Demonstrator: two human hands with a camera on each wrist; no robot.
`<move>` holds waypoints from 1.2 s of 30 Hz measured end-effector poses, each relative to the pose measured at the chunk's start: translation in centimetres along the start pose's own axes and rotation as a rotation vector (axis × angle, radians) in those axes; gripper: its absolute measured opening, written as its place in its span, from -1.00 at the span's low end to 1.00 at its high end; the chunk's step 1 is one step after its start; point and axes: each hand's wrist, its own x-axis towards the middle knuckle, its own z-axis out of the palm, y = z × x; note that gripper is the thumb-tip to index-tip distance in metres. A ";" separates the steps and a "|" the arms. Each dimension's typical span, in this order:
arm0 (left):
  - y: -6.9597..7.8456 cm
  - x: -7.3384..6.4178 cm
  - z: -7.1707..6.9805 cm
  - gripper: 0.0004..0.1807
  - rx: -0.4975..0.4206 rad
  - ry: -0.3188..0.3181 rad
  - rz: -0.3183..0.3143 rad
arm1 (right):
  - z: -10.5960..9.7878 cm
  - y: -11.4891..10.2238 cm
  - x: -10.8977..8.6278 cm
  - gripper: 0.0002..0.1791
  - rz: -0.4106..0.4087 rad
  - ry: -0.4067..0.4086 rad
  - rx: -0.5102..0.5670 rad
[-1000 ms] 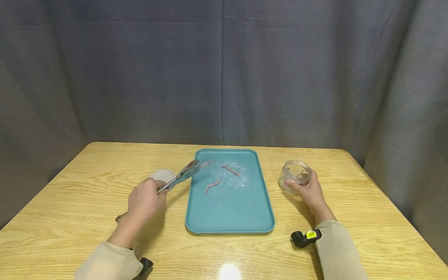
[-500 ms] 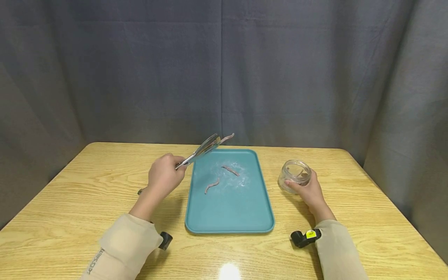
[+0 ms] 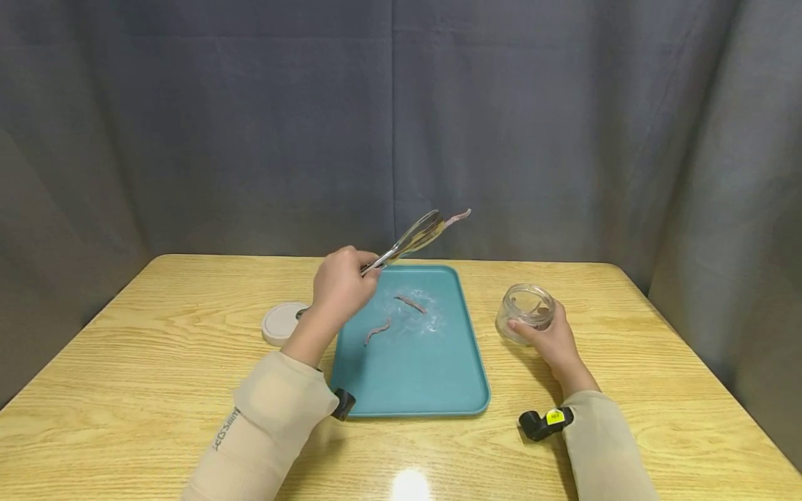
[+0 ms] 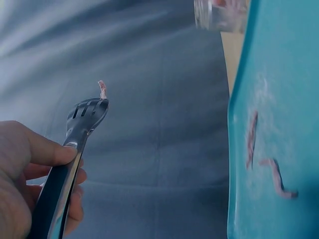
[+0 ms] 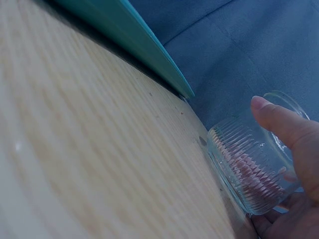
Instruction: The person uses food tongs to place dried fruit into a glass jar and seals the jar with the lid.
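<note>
My left hand point(image 3: 344, 285) grips a pair of metal tongs point(image 3: 416, 236) above the far part of the teal tray point(image 3: 420, 383). Pinched in the tongs' tips, a thin pinkish worm-like strip point(image 3: 458, 217) sticks out upward; the left wrist view shows its end point(image 4: 102, 89) too. Two similar pieces, a straight strip point(image 3: 410, 304) and a wavy strip point(image 3: 377, 332), lie on the tray beside whitish smears. Right of the tray, my right hand point(image 3: 554, 342) holds a clear glass jar point(image 3: 510, 323) on the table. Through its ribbed wall point(image 5: 244, 164), something pinkish shows inside.
A round whitish lid point(image 3: 280, 321) lies on the wooden table point(image 3: 156, 362) left of the tray, partly behind my left wrist. Dark grey curtains point(image 3: 282, 139) hang behind and beside the table. Black wrist cameras point(image 3: 545, 424) sit at both sleeves.
My left hand has lifted the tongs and a pinkish strip off the tray's left side and carried them up and rightward. The lid shows again. My right hand and the jar stay put.
</note>
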 end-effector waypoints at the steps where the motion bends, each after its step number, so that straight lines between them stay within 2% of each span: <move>1: 0.3 0.1 0.1 -0.83 -0.007 -0.002 0.003 | 0.0 0.0 0.0 0.03 0.002 0.001 -0.002; 9: 2.9 0.6 1.4 -0.80 -0.059 -0.059 0.008 | -0.2 0.0 0.0 0.03 0.008 0.000 -0.009; 17: 5.0 0.7 3.6 -0.79 -0.087 -0.088 0.026 | -0.3 -0.1 -0.2 0.01 -0.001 -0.004 0.000; 21: 5.6 0.4 4.7 -0.79 -0.071 -0.099 0.023 | -0.3 0.0 -0.2 0.01 0.001 -0.004 0.004; 27: 6.2 0.1 6.3 -0.82 -0.063 -0.088 0.060 | -0.2 0.1 -0.1 0.02 -0.002 0.001 -0.005; 31: 6.7 -0.2 7.1 -0.81 -0.044 -0.125 0.053 | -0.2 0.2 0.0 0.01 -0.006 0.005 -0.012; 36: 7.0 -0.6 7.9 -0.80 -0.037 -0.138 0.056 | -0.2 0.3 0.0 0.00 -0.018 0.008 0.000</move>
